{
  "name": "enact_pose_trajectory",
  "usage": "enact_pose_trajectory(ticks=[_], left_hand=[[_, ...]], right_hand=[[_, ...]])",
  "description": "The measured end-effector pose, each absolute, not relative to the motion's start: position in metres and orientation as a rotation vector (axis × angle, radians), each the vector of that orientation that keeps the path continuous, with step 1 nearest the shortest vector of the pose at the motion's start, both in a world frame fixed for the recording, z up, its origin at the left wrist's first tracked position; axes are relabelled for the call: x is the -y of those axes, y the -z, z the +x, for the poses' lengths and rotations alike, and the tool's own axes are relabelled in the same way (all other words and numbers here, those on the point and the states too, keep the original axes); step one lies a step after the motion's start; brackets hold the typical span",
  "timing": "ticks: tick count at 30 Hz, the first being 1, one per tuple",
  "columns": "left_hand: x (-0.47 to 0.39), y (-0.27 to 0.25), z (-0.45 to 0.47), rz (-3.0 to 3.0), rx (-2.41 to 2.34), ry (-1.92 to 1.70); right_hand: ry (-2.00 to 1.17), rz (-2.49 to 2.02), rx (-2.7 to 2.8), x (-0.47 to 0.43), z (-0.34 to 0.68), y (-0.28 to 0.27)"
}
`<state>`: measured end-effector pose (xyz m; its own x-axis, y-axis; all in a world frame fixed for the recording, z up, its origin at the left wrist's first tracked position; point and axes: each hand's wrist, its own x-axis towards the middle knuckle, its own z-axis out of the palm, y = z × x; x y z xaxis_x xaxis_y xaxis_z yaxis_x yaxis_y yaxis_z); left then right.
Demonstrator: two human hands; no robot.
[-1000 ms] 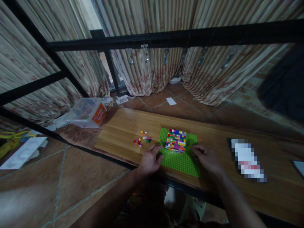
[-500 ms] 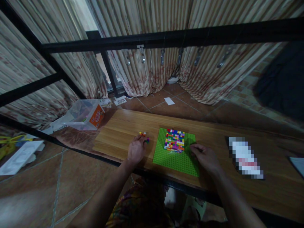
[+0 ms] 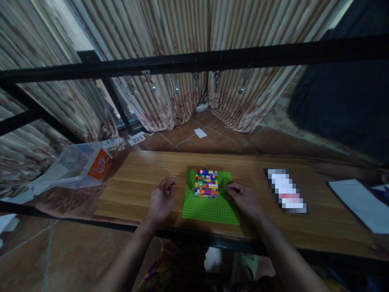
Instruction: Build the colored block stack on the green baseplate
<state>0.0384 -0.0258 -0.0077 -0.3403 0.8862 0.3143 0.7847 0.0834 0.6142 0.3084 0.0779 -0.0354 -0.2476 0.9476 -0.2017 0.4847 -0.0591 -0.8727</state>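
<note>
My left hand (image 3: 162,199) is over the bench left of the green baseplate (image 3: 209,211), its fingers curled round small building bricks (image 3: 172,185). Only specks of colour show at the fingertips, so their number and shape are hidden. On the baseplate stands a block of many-coloured building bricks (image 3: 206,183), layered into a rough square near its far side. My right hand (image 3: 246,199) hovers or rests at the baseplate's right edge, beside the block and apart from it. Its thumb and fingertips are pinched together; whatever is between them, if anything, is too small to see.
The wooden bench (image 3: 146,166) carries a pixelated flat object (image 3: 287,190) to the right and a pale sheet or folder (image 3: 358,205) farther right. A clear plastic bin (image 3: 75,164) with an orange label sits on the floor at left. A black metal bar (image 3: 182,63) with hooks crosses beyond.
The view has swung to the right, shifting everything leftward. My left hand's fingers have closed over the loose bricks beside the baseplate. My right hand stays pinched at the baseplate's right side.
</note>
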Motion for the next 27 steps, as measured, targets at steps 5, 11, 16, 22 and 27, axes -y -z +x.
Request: enact_pose_trajectory(ticks=[5, 11, 16, 22, 27], left_hand=[[-0.001, -0.017, 0.072, 1.834, -1.921, -1.196], [-0.031, -0.027, 0.104, 2.026, -1.847, -1.154], [-0.044, -0.021, 0.114, 2.122, -1.841, -1.098], [-0.053, -0.011, 0.115, 2.028, -1.874, -1.127], [-0.06, -0.006, 0.113, 1.98, -1.823, -1.13]], right_hand=[[-1.243, -1.513, 1.75, -0.077, 0.307, 0.034], [-1.18, -1.427, 1.804, -0.077, 0.308, 0.035], [-1.15, -1.386, 1.835, -0.077, 0.308, 0.034], [-1.14, -1.386, 1.857, -0.078, 0.307, 0.033], [-1.15, -1.373, 1.849, -0.079, 0.308, 0.035]])
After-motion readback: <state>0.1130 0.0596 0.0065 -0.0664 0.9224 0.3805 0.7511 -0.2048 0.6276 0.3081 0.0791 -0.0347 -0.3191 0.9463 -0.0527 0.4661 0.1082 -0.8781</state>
